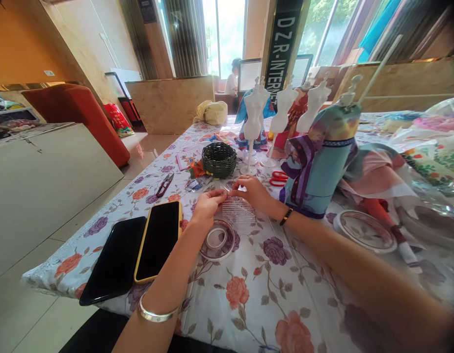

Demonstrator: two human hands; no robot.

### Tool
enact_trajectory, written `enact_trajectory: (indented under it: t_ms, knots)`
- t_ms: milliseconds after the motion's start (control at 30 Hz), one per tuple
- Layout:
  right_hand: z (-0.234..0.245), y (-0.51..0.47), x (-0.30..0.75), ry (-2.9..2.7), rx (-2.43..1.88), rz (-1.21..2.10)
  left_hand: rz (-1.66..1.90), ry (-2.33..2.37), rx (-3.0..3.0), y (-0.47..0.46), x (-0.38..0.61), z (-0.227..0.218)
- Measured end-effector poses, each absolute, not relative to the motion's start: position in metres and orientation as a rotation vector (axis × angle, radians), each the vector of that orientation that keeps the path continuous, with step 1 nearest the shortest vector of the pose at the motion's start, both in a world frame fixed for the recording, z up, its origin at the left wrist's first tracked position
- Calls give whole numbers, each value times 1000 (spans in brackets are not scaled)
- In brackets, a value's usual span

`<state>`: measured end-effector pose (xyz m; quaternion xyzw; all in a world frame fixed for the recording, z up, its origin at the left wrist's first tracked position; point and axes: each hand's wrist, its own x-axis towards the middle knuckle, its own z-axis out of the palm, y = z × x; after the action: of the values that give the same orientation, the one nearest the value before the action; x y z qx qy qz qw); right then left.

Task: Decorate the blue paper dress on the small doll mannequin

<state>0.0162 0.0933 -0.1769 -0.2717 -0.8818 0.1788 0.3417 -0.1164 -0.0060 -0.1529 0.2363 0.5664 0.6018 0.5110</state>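
Observation:
A sheet of small rhinestones (238, 211) hangs down over the flowered tablecloth, its upper edge near my fingertips. My left hand (209, 202) pinches at the sheet's top left corner, thumb against forefinger. From the other side my right hand (252, 192) has its fingers pressed together at the same upper edge, close to the left fingertips. What exactly lies between the fingers is too small to make out. Just below the sheet, a roll of clear tape (216, 239) lies flat on the cloth, beside my left wrist.
Two phones, one black (114, 260) and one yellow-cased (158, 242), lie at the left. Thread snips (165, 185), a dark woven basket (219, 160) and red scissors (278, 178) lie beyond my hands. White mannequins (253, 115) and a dressed mannequin (326, 162) stand at the right.

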Motion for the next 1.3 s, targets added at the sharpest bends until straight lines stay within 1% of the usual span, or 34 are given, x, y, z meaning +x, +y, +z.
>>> enact_trajectory:
  t_ms: [267, 467, 600, 767, 833, 900, 1000, 1100, 1200, 1300]
  knots:
    - [-167, 87, 14, -2214, -610, 589, 1443, 1411, 676, -8, -115, -151]
    - [-150, 69, 9, -2058, -563, 831, 1404, 1519, 874, -8, -115, -153]
    - [-146, 46, 5, -1976, -518, 1042, 1379, 1687, 1013, -8, -115, -151]
    - [-147, 11, 28, -1776, -521, 1182, 1490, 1956, 1161, -15, -105, -138]
    - [-149, 0, 46, -1711, -540, 1145, 1520, 1942, 1316, -21, -98, -132]
    - [-152, -9, 65, -1740, -533, 1006, 1482, 1750, 1433, -28, -88, -127]
    - [-155, -18, 93, -1847, -433, 705, 1292, 1292, 1350, -41, -73, -122]
    - [-155, -25, 119, -2003, -298, 430, 1062, 1007, 1227, -51, -61, -120]
    - [-154, -32, 143, -2093, -207, 348, 909, 921, 1190, -57, -53, -119]
    - [-155, -39, 160, -2099, -226, 317, 796, 888, 1190, -59, -49, -119]
